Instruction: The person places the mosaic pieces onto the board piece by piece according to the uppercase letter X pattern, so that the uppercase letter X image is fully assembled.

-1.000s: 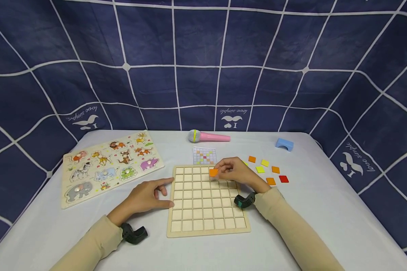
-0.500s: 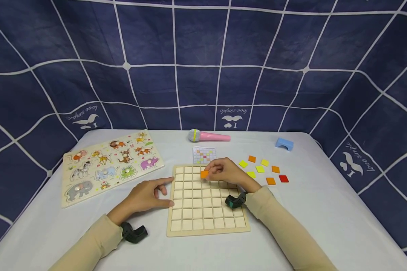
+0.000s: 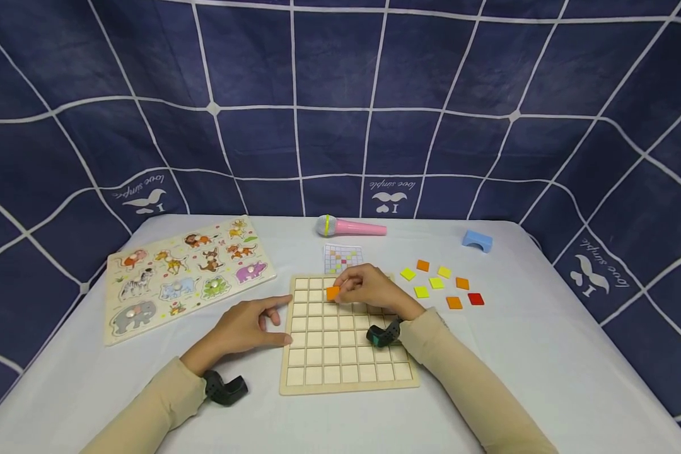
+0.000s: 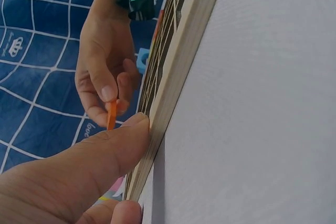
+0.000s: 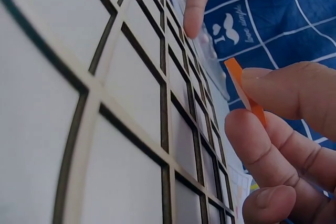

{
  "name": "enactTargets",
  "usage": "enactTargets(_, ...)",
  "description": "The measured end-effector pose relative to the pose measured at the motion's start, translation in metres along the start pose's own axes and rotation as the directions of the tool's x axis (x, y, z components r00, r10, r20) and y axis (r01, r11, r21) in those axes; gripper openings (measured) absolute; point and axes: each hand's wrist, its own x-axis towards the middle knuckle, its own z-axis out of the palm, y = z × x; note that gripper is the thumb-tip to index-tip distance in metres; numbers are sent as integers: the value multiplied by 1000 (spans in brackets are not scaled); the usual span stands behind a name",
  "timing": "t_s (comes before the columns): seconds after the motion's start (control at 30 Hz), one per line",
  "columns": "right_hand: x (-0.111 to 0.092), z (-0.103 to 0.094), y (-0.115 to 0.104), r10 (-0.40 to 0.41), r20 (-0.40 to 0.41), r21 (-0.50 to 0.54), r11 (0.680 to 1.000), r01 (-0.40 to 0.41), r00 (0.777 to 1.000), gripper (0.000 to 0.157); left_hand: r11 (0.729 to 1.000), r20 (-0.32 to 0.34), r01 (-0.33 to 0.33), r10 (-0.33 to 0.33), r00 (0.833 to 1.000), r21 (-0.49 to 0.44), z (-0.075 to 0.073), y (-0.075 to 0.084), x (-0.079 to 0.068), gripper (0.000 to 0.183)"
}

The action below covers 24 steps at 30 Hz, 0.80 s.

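Note:
My right hand pinches an orange square tile between thumb and fingertips, above the far rows of a wooden grid board. In the right wrist view the tile is tilted and apart from the board's slats. My left hand rests at the board's left edge, thumb and forefinger spread and touching the rim. The left wrist view shows that thumb against the wooden side. The right hand and forearm hide part of the board's far right squares.
Several loose tiles, among them a red tile, lie right of the board. Behind it are a coloured grid card and a pink toy microphone. A blue arch block stands back right; an animal peg puzzle lies left.
My right hand has moved left across the board's far rows, carrying the orange tile. More yellow tiles have come into view behind it. The left hand keeps its place.

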Motion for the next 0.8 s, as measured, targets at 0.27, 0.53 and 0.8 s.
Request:
enactTargets(0.27,9,6,-5,4,26,-81,997,-2,1000,25,1000,-4,-18,18,1000,10,0,-2,1,82)
enactTargets(0.53,17,15,-8,19,23,-133,991,-16,1000,21,1000,0,-19,19,1000,1,0,-2,0,82)
enactTargets(0.8,25,22,-11,47,17,-185,982,-43,999,20,1000,2,-21,21,1000,1,0,-3,0,81)
